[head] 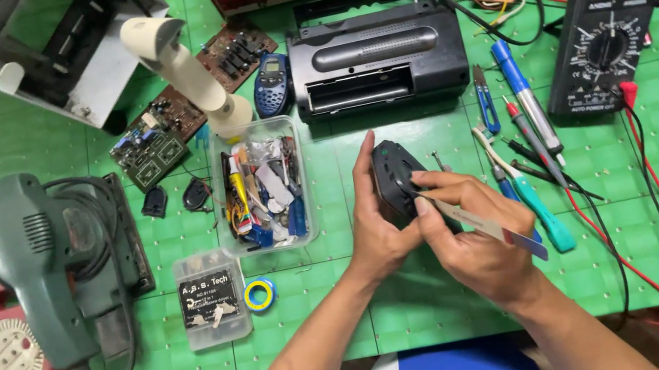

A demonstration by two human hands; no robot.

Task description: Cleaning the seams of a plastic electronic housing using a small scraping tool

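left hand (376, 220) cupped upright, right hand (465, 230) pinching, forearms converging

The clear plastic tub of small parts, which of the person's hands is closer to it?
Left. The left hand sits just right of the clear plastic tub, holding a small black casing; the right hand lies farther right.

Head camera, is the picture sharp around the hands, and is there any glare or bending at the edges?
Head view: left hand, right hand and small black device are sharp; soft glare on the multimeter screen; green mat edges bow; corners darken.
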